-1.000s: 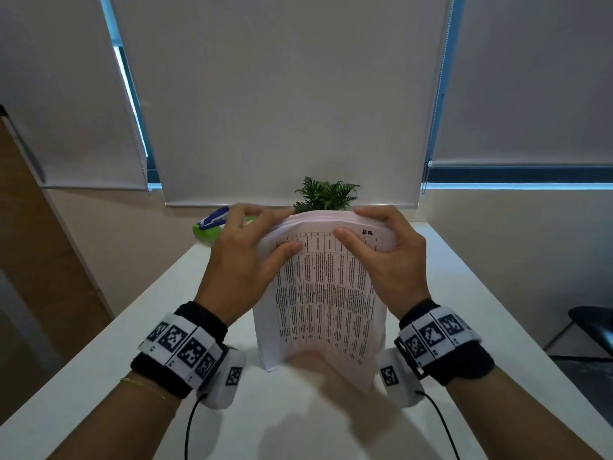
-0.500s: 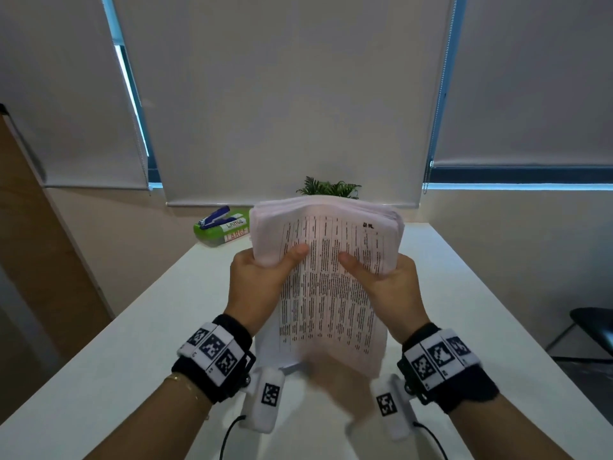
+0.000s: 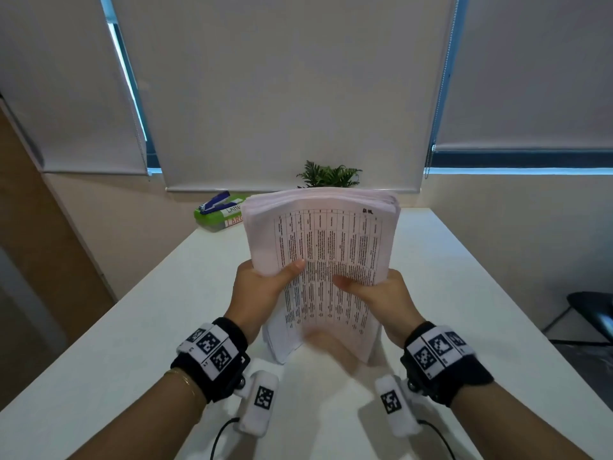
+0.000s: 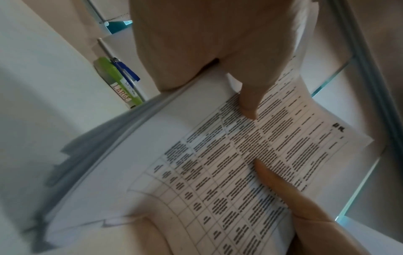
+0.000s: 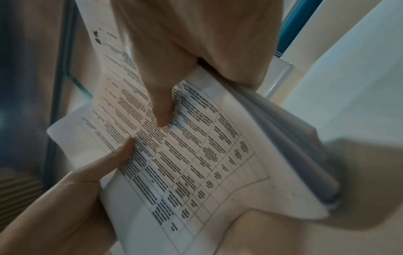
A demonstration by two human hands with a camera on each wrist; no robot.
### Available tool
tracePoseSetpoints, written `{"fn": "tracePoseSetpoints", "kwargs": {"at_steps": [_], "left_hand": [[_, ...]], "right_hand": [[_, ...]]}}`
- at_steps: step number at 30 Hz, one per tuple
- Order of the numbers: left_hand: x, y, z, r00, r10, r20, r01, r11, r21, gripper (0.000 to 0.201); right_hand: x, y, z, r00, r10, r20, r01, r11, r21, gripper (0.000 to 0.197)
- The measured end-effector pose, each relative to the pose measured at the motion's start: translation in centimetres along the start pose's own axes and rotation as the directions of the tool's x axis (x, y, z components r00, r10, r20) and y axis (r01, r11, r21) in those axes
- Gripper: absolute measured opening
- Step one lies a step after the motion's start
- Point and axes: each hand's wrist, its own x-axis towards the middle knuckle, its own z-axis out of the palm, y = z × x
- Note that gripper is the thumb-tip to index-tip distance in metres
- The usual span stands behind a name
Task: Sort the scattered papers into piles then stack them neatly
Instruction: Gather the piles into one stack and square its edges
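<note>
The papers (image 3: 318, 260) are pale pink-white, the top sheet ruled with a black printed grid of text. The bench (image 3: 132, 327) is plain white. A lime-green box (image 3: 212, 220) carries a blue-and-white stapler (image 3: 214, 202); the plant (image 3: 328, 174) is dark green.

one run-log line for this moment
left hand: grips paper stack | right hand: grips it | stack: upright over table

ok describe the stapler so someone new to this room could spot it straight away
Look along the white table to its far left corner by the window blind. There a green box marked LARGE lies flat, and the stapler sits on top: it is the only blue thing there.
</note>
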Motion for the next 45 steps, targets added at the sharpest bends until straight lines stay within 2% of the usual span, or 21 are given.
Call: {"fn": "tracePoseSetpoints", "kwargs": {"at_steps": [3, 7, 12, 14, 17, 20, 21, 23, 26, 28, 30, 31, 34, 37, 39, 41, 43, 45], "left_hand": [[0.2, 0.1, -0.1, 1.0, 0.003, 0.001, -0.003, 1.0, 0.014, 0.028], [0.2, 0.5, -0.2, 0.997, 0.072, -0.011, -0.071, 0.997, 0.042, 0.022], [-0.4, -0.3, -0.4, 1.0, 0.001, -0.015, 0.0, 0.998, 0.055, 0.027], [-0.5, 0.7, 0.0, 0.995, 0.064, -0.073, -0.062, 0.998, 0.027, 0.03], [-0.4, 2.6, 0.9, 0.961, 0.236, -0.143, -0.239, 0.971, -0.005, 0.048], [-0.4, 4.1, 1.7, 0.944, 0.308, -0.12, -0.307, 0.951, 0.032, 0.062], [-0.3, 4.3, 1.6, 0.933, 0.336, -0.126, -0.334, 0.942, 0.039, 0.072], [-0.1, 4.5, 1.3, 0.904, 0.402, -0.148, -0.396, 0.916, 0.069, 0.09], [0.2, 4.8, 0.7, 0.872, 0.474, -0.119, -0.455, 0.876, 0.158, 0.101], [0.7, 4.9, 0.4, 0.84, 0.532, -0.106, -0.494, 0.83, 0.259, 0.089], [1.3, 5.0, -0.1, 0.804, 0.589, -0.079, -0.528, 0.769, 0.361, 0.058], [1.5, 5.1, -0.3, 0.797, 0.599, -0.072, -0.53, 0.753, 0.391, 0.049], [1.8, 5.5, -0.9, 0.79, 0.609, -0.065, -0.531, 0.735, 0.422, 0.047], [1.7, 5.9, -1.3, 0.779, 0.627, 0.02, -0.56, 0.682, 0.47, 0.039], [1.7, 5.8, -1.6, 0.804, 0.594, 0.029, -0.54, 0.71, 0.452, 0.055], [1.5, 5.4, -1.6, 0.875, 0.483, 0.026, -0.463, 0.821, 0.334, 0.07], [1.4, 4.9, -1.3, 0.932, 0.362, 0.032, -0.362, 0.918, 0.159, 0.068], [1.6, 4.6, -0.8, 0.945, 0.328, 0.016, -0.328, 0.94, 0.09, 0.053]], "right_hand": [[-0.1, 0.0, 0.1, 1.0, -0.018, -0.007, 0.018, 1.0, -0.01, 0.032], [-0.5, -0.3, 0.6, 0.994, -0.083, -0.066, 0.084, 0.996, 0.02, 0.026], [-1.5, -0.4, 1.6, 0.994, -0.058, -0.094, 0.065, 0.995, 0.078, 0.02], [-1.1, -1.7, 1.7, 0.977, -0.142, -0.161, 0.161, 0.98, 0.113, 0.03], [-0.2, -4.2, 1.9, 0.919, -0.33, -0.218, 0.362, 0.923, 0.129, 0.053], [0.6, -5.9, 2.1, 0.863, -0.471, -0.183, 0.473, 0.88, -0.037, 0.067], [0.8, -6.3, 2.1, 0.848, -0.501, -0.171, 0.488, 0.865, -0.116, 0.064], [1.1, -6.5, 1.8, 0.82, -0.549, -0.163, 0.505, 0.827, -0.246, 0.045], [1.4, -6.3, 1.3, 0.797, -0.577, -0.178, 0.512, 0.802, -0.308, 0.023], [1.5, -6.3, 1.2, 0.782, -0.595, -0.184, 0.526, 0.789, -0.317, 0.02], [1.5, -6.3, 1.1, 0.777, -0.603, -0.178, 0.533, 0.782, -0.323, 0.021], [1.5, -6.4, 1.1, 0.781, -0.6, -0.173, 0.532, 0.785, -0.318, 0.023], [1.5, -6.5, 1.0, 0.797, -0.582, -0.163, 0.525, 0.8, -0.29, 0.032], [1.5, -6.3, 0.5, 0.821, -0.56, -0.116, 0.525, 0.818, -0.234, 0.046], [1.6, -6.1, 0.1, 0.826, -0.558, -0.075, 0.529, 0.815, -0.238, 0.058], [1.6, -5.8, -0.1, 0.817, -0.574, -0.057, 0.543, 0.799, -0.258, 0.065], [1.8, -5.7, -0.2, 0.804, -0.59, -0.067, 0.555, 0.787, -0.271, 0.064], [2.1, -5.7, -0.1, 0.798, -0.596, -0.084, 0.555, 0.783, -0.282, 0.056]]}}
